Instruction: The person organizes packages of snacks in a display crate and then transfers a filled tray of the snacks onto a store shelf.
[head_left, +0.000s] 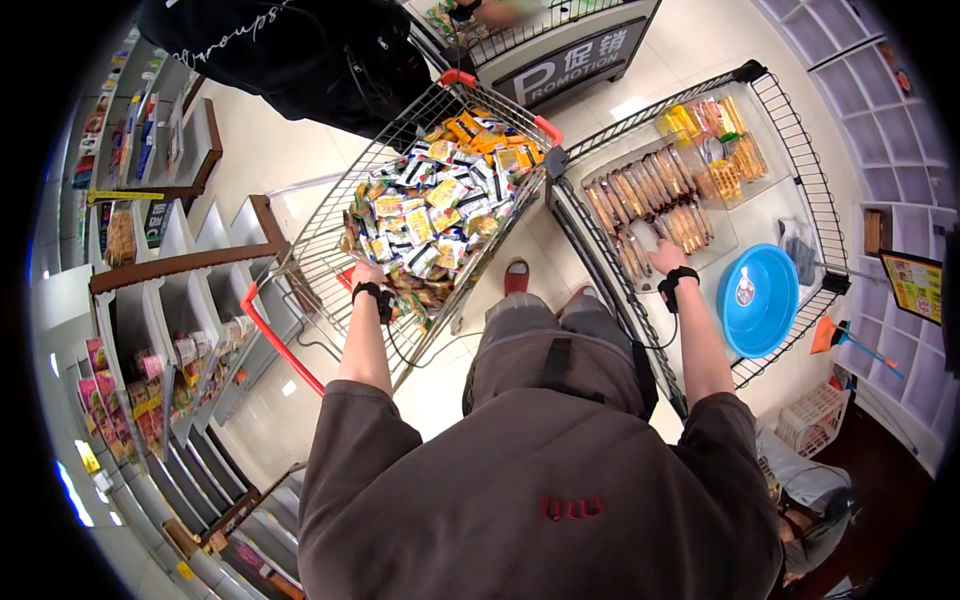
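Note:
My left hand (367, 271) is inside a wire shopping cart (330, 195), at the near left edge of a heap of small wrapped snack packets (420, 217). Its fingers are partly hidden, so whether they grip a packet is unclear. My right hand (667, 257) reaches into a clear plastic tray (716, 240) on a display stand. Fingers touch or lie just by the rows of wrapped pastries (637, 184) standing there; a firm hold is not visible. Yellow and orange packets (487, 135) fill the far end of the cart. Each wrist wears a black strapped device.
A blue plastic basin (757, 300) and a grey cloth (797, 251) are on the stand, beside another tray of snacks (724, 142). Its black wire rail (810, 165) rims the edge. Cables hang from both wrists. A person in black (300, 60) stands beyond the cart. Shelves (187, 300) line the left.

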